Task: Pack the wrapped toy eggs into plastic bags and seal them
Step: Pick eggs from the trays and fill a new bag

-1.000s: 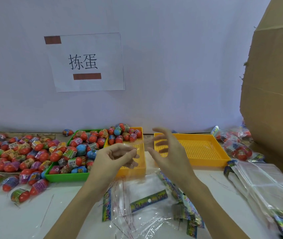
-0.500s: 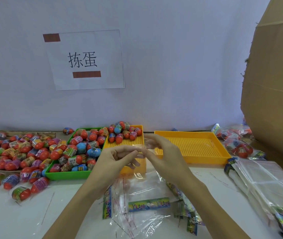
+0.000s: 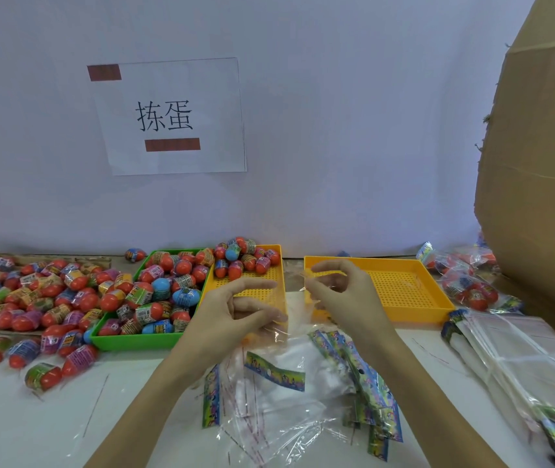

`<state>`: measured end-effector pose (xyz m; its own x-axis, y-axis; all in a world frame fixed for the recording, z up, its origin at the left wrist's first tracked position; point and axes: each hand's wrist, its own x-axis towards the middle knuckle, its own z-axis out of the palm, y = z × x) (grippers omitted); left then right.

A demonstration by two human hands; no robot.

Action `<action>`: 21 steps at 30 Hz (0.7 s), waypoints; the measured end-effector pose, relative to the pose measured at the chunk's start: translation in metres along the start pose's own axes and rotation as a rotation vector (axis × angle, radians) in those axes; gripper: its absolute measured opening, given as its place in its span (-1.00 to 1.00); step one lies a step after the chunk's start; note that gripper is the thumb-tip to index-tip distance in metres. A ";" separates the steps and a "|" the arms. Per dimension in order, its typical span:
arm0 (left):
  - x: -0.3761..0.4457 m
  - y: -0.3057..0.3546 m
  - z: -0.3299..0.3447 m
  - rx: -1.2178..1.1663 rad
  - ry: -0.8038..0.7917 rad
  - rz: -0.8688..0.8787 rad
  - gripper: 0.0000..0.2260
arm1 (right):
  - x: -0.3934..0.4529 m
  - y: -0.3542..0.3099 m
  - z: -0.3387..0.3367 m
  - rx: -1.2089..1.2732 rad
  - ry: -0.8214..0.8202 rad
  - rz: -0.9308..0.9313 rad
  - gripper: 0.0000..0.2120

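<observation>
Both hands up, just in front of the yellow trays | left hand [image 3: 235, 312] and right hand [image 3: 340, 285] pinch clear plastic bag [image 3: 298, 298], fingers curled | flimsy, slippery film, best gripped at the mouth edges | wrapped toy eggs [image 3: 168, 288] wait in green tray [image 3: 127, 341], left.

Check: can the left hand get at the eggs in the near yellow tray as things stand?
Probably yes. The left hand hovers right over that yellow tray, and the eggs sit heaped uncovered at its far end with nothing between. But its fingers pinch a clear plastic bag, so it would need to release that grip first.
</observation>
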<state>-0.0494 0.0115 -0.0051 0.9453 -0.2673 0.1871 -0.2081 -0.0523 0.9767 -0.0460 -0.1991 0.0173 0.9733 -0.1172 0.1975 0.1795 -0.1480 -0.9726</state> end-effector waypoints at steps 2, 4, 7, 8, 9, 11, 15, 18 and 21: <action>-0.001 0.000 0.001 0.042 -0.001 0.021 -0.68 | 0.000 0.000 -0.002 -0.130 -0.008 -0.123 -0.84; -0.001 -0.001 0.001 0.091 0.008 0.047 -0.73 | 0.002 0.001 -0.005 -0.263 -0.068 -0.247 -0.87; -0.002 0.001 0.001 0.120 0.028 0.057 -0.76 | 0.003 0.002 -0.009 -0.390 -0.232 -0.242 -0.96; -0.002 0.001 0.000 0.119 0.034 0.053 -0.77 | 0.003 0.002 -0.009 -0.395 -0.273 -0.222 -0.91; -0.002 0.002 -0.001 0.116 0.036 0.047 -0.77 | 0.003 0.002 -0.009 -0.390 -0.298 -0.206 -0.87; -0.003 0.003 -0.002 0.130 0.034 0.044 -0.79 | 0.002 0.001 -0.006 -0.403 -0.303 -0.233 -0.91; -0.002 -0.002 -0.001 0.257 0.079 0.075 -0.82 | -0.002 0.000 -0.003 -0.631 -0.073 -0.579 -0.90; -0.001 -0.004 0.000 0.262 0.111 0.089 -0.83 | -0.004 -0.003 0.003 -0.671 -0.070 -0.822 -0.89; -0.001 -0.002 0.001 0.225 0.098 0.108 -0.82 | -0.007 -0.003 0.009 -0.599 -0.208 -0.789 -0.92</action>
<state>-0.0501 0.0114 -0.0076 0.9320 -0.1890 0.3093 -0.3497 -0.2441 0.9045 -0.0520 -0.1890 0.0180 0.6236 0.3920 0.6764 0.7365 -0.5846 -0.3403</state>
